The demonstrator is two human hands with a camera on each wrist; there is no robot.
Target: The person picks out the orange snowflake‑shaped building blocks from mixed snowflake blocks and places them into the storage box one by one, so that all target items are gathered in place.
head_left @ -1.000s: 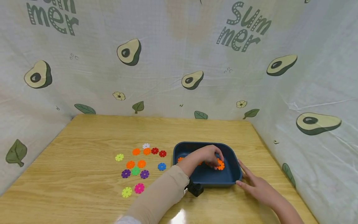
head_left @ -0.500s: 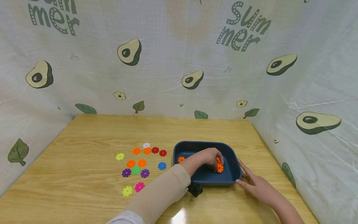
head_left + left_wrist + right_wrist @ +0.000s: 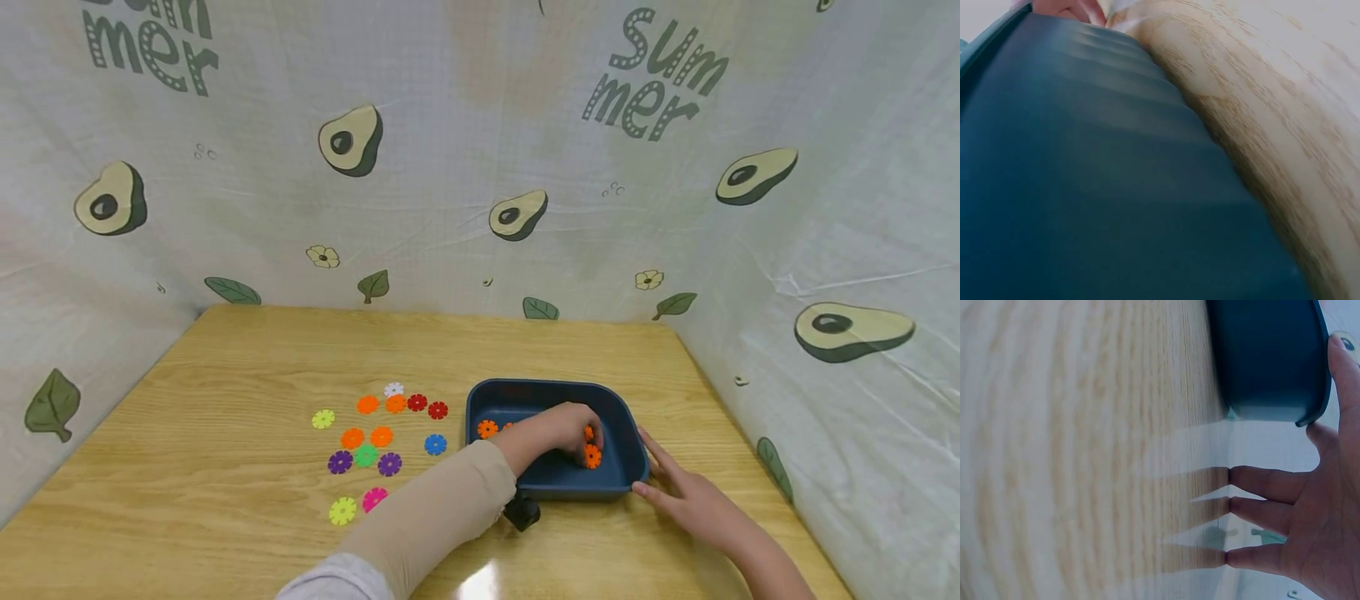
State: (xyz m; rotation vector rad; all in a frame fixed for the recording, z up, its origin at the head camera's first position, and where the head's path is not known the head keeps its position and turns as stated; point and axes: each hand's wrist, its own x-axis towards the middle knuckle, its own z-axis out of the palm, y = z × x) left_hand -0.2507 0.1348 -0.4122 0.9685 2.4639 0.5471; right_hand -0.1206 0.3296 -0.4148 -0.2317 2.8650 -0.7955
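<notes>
1. Head: my left hand point(image 3: 573, 425) bends down at an orange disc point(image 3: 592, 457) inside the blue bin point(image 3: 618, 457); pinched, I can't tell. A loose grip could drop it! Cloth point(image 3: 450, 125) reads "summer".
2. Left wrist: mostly bin wall, nothing readable.
3. Right wrist: my right hand point(image 3: 1319, 519), fingers straight, touches the rim; slacken, and the bin could skid.

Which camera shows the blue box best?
The head view: the box shows from above, inside included, though the left arm covers part. The left wrist view shows mostly one outer side; the right wrist view, part of its outside.
</notes>
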